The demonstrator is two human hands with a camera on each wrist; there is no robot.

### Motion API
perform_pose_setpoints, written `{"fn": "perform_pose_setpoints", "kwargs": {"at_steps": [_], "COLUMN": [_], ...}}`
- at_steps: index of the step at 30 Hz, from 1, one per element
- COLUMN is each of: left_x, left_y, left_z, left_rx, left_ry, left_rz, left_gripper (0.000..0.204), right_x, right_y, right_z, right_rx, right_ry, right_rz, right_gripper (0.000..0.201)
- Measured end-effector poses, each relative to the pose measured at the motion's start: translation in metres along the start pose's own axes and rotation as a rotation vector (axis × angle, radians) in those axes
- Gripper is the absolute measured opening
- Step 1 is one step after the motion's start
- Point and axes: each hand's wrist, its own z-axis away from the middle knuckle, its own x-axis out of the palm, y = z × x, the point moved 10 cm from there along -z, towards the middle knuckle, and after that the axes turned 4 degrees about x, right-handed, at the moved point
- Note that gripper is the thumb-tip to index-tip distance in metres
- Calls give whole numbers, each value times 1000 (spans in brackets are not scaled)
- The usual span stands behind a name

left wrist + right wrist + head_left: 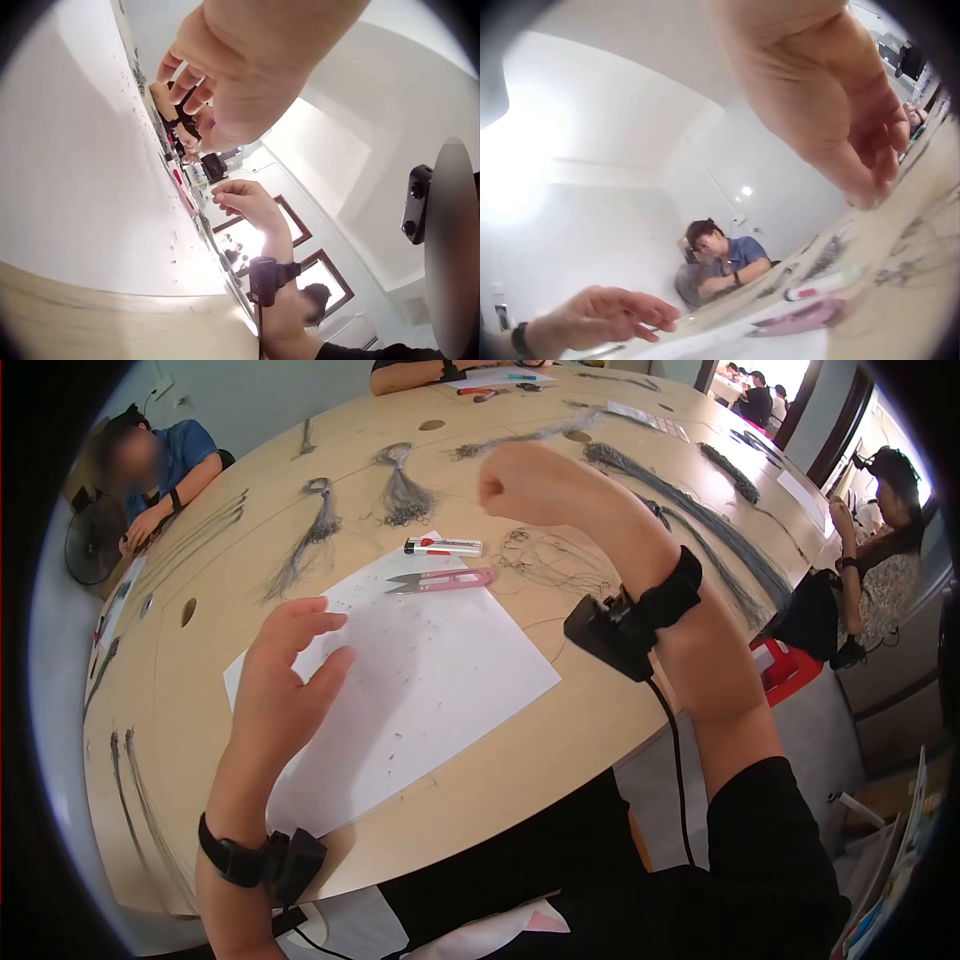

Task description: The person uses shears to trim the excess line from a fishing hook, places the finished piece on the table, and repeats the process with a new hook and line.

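Pink snips [462, 578] crosswise, blades [410, 577] leftward

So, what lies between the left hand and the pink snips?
In the head view, only white paper with small dark specks shows between the left hand and the pink snips; no other tool lies there.

In the head view the right hand [540, 485] hides most of its fingers — any pinch is unclear. Specks [397, 736] on the paper [470, 660] by the table's [420, 830] near edge are too small to name; at the far edge a person [405, 376] is mostly cut off.
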Motion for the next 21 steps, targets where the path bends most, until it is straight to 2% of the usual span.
{"fn": "perform_pose_setpoints", "kwargs": {"at_steps": [2, 3, 5, 7, 9, 12, 15, 17, 21], "left_x": [5, 4, 5, 5, 9, 8, 4, 2, 6], "left_y": [0, 2, 2, -8, -21, -33, -38, -38, -37], "left_z": [-4, -4, -5, -4, 2, 8, 8, 7, 7], "left_rx": [15, 21, 44, -28, -28, -34, -42, -42, -50], "left_ry": [7, 11, 36, 71, 75, 105, 132, 143, 123], "left_rz": [5, 6, 9, 89, 126, 180, 206, 209, 217], "left_gripper": [22, 21, 20, 19, 18, 16, 14, 14, 13], "right_x": [25, 24, 40, 44, 51, 45, 38, 35, 28], "right_y": [24, 23, 40, 43, 48, 47, 53, 66, 63], "right_z": [3, 5, 14, 15, 16, 14, 19, 21, 20], "right_rx": [68, 63, 182, 189, 196, 142, 176, 263, 172], "right_ry": [-222, -219, -337, -341, -353, -270, -288, -271, -163], "right_rz": [64, 66, 209, 202, 196, 181, 32, -169, -230], "right_gripper": [13, 13, 12, 11, 11, 11, 12, 14, 15]}}
